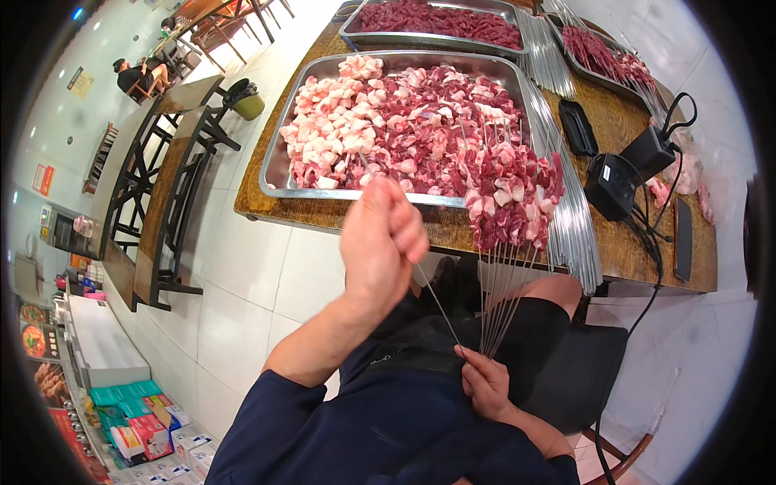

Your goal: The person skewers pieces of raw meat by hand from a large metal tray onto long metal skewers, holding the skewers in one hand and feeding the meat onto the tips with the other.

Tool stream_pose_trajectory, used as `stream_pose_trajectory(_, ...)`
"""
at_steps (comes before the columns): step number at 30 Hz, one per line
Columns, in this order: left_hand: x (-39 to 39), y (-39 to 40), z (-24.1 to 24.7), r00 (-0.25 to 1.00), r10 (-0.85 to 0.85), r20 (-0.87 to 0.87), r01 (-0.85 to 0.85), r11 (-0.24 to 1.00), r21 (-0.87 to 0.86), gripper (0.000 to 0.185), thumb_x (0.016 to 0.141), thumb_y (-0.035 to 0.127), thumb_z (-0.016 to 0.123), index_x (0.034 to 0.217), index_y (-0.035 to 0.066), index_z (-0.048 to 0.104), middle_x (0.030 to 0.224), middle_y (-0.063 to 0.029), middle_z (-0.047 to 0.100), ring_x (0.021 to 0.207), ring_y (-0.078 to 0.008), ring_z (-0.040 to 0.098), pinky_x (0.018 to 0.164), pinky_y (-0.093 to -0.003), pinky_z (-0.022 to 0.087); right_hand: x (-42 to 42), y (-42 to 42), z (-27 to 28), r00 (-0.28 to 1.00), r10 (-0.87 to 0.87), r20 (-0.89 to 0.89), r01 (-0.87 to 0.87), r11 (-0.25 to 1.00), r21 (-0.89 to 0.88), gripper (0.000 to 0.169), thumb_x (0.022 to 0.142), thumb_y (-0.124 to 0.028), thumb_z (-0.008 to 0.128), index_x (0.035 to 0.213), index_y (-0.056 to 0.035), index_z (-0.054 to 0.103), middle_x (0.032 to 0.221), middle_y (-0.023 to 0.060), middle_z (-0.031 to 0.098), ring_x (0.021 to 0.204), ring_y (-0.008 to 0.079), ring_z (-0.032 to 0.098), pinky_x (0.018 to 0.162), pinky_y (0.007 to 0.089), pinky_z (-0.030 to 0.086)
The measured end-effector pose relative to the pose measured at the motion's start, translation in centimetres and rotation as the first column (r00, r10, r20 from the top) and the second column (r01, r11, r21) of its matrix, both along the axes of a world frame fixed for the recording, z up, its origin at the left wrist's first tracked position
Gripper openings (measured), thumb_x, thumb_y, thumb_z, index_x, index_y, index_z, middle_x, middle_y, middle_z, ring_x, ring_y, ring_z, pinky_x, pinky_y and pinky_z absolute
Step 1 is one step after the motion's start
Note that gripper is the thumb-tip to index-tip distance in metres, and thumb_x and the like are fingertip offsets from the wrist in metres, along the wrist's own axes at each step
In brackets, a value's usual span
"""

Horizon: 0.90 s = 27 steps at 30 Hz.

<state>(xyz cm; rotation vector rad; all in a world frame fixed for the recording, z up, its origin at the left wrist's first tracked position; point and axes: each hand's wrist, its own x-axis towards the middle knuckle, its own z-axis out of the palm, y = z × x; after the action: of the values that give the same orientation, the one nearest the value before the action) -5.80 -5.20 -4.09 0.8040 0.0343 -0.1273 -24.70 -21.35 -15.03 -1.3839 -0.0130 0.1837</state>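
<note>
My left hand (385, 236) is curled around the upper part of a thin metal skewer (439, 306), over the near edge of a steel tray (357, 194). Whether meat is inside the fist is hidden. My right hand (487, 383), low in front of my body, grips that skewer's lower end and a fanned bundle of metal skewers (498, 297). Threaded meat chunks (512, 197) cover the bundle's upper part, which lies over the tray's near right corner. Inside the tray, pale fat cubes (330, 124) lie at left and red meat pieces (418, 130) fill the middle and right.
Bare metal skewers (573, 227) lie along the tray's right side on the wooden table (285, 209). Behind are another meat tray (436, 42) and a tray of loaded skewers (606, 76). Black adapters (612, 185), cables and a phone-like slab (683, 239) lie right. A person (136, 79) sits far off.
</note>
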Motion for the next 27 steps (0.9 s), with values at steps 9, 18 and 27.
stream_pose_trajectory(9,7.3,4.2,1.6,0.94,-0.067,0.334,-0.155,0.789,0.595,0.022,0.094,0.011,0.048,0.11,-0.003,0.054,0.096,-0.0126,0.062,0.083,-0.0168,0.06,0.073,-0.0291,0.051,-0.2,-0.5,-0.6,0.999,0.034,0.032,-0.041,0.966,0.254,0.034,0.088,0.006,0.046,0.121,0.0054,0.054,0.064,0.0004,0.05,0.048,0.0045,0.041,0.045,0.0189,0.033)
stream_pose_trajectory(18,10.5,3.9,0.9,0.637,-0.731,0.247,-0.571,-0.231,0.788,0.019,0.075,0.011,0.063,0.09,0.0,0.067,0.086,-0.0109,0.061,0.087,-0.0282,0.059,0.079,-0.0364,0.047,0.3,-0.4,0.2,0.989,0.074,0.13,-0.082,0.995,0.06,0.032,0.088,0.004,0.048,0.12,0.0048,0.056,0.058,0.0003,0.048,0.046,0.0055,0.042,0.045,0.0196,0.034)
stream_pose_trajectory(27,10.8,4.3,2.0,0.782,-0.608,0.137,-0.289,-0.16,0.944,0.013,0.082,0.012,0.061,0.079,-0.001,0.059,0.085,-0.011,0.064,0.078,-0.021,0.062,0.068,-0.032,0.049,0.2,-0.5,0.3,0.997,0.059,0.045,-0.065,0.988,0.14,0.033,0.09,0.003,0.046,0.122,0.0045,0.054,0.057,-0.0007,0.046,0.045,0.0046,0.039,0.043,0.0195,0.032)
